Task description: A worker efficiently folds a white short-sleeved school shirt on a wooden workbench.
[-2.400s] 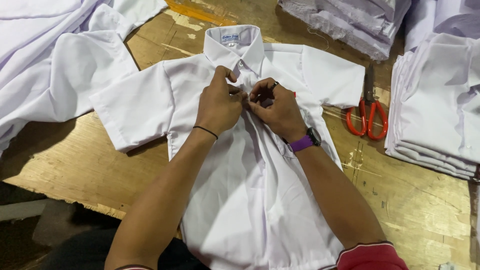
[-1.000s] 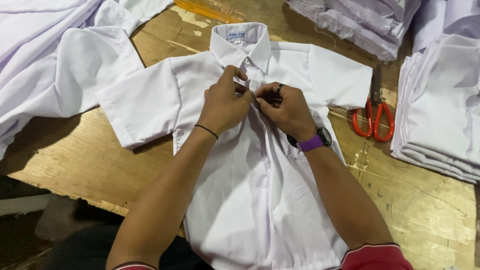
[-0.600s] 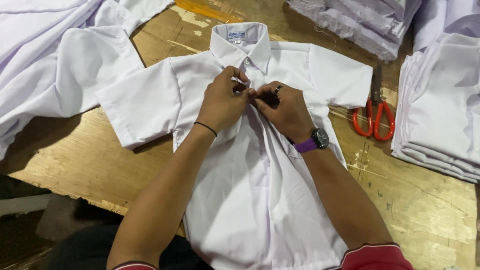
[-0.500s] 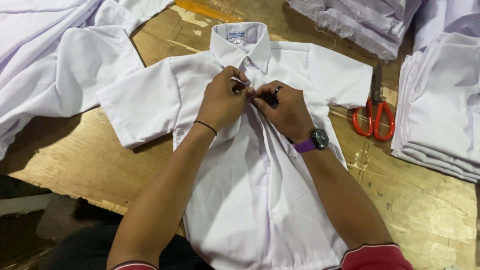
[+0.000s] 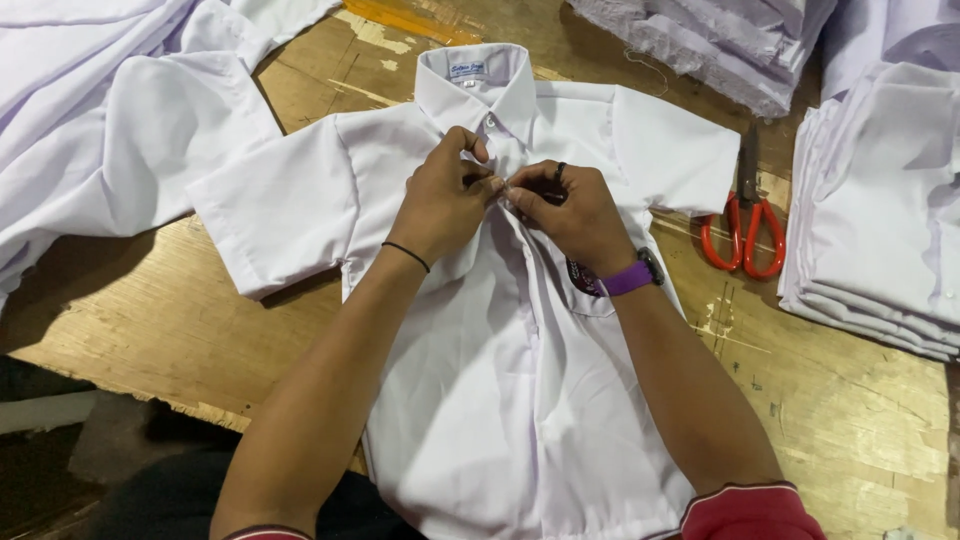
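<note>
The placket of a white shirt point(image 5: 500, 400) is pinched just below the collar point(image 5: 478, 85) by the fingertips point(image 5: 494, 184) of both hands, which meet there and touch. The left hand point(image 5: 440, 200) is closed with thumb and forefinger pressed on the cloth; the right hand point(image 5: 570, 210) is likewise curled tight on the opposite edge. Whether a button is held between them cannot be told, since the spot is covered by the fingers. A thin black band is worn on the left wrist, a purple watch point(image 5: 630, 278) on the right, a dark ring on one right finger.

One shirt is spread flat, front up, on the wooden table point(image 5: 850, 420), short sleeves out to both sides, its hem cut off by the lower edge. One pair of red scissors point(image 5: 742, 225) lies right of the shirt's sleeve. Beyond the scissors a stack point(image 5: 880, 200) of folded white shirts is seen, partly cropped. Left of the shirt loose white cloth point(image 5: 100, 130) is heaped; above its collar, to the right, another pile point(image 5: 720, 40) is cut off.
</note>
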